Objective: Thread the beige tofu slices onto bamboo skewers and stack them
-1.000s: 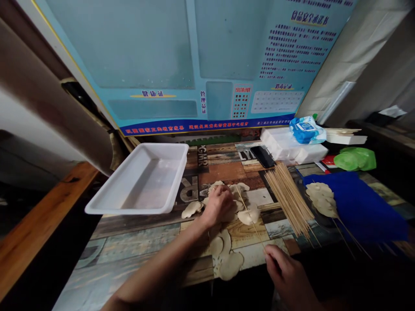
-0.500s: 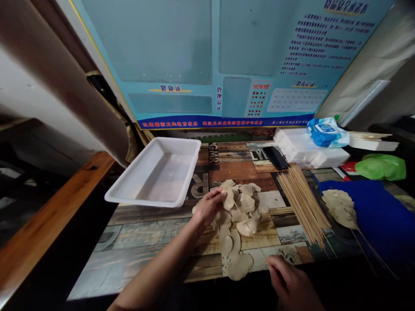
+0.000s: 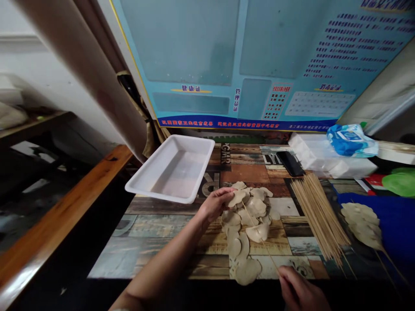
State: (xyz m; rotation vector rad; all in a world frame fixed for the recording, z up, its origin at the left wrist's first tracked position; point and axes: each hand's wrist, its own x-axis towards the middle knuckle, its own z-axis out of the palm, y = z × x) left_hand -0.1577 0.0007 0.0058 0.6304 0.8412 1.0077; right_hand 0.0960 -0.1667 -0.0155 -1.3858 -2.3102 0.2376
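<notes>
One large light-blue printed notice board [image 3: 259,65] is leaning behind a table covered in a wood-plank patterned sheet [image 3: 152,235]. A white rectangular plastic tray [image 3: 175,168] is sitting at the table's far left. A dark blue cloth [image 3: 397,216] is lying at the right edge, carrying a few loaded skewers of pale slices [image 3: 361,220]. White foam boxes [image 3: 324,160] are sitting stacked at the back right, with a blue wipes packet [image 3: 350,140] resting on them and a black phone [image 3: 291,163] lying just beside. A loose bundle of bare bamboo skewers [image 3: 319,216] is fanning out between the cloth and a mid-table heap of pale, flat, round slices [image 3: 253,207].

The left hand [image 3: 215,203] is reaching forward on a bare outstretched forearm, its thumb and fingertips pinching one slice [image 3: 237,198] at the heap's far-left edge, near the tray. The right hand [image 3: 300,289] is sitting low at the near edge, partly cut off, fingers curling shut around the near end of a single thin bamboo skewer [image 3: 264,248], which is slanting across the heap with another slice [image 3: 257,232] threaded on it.
</notes>
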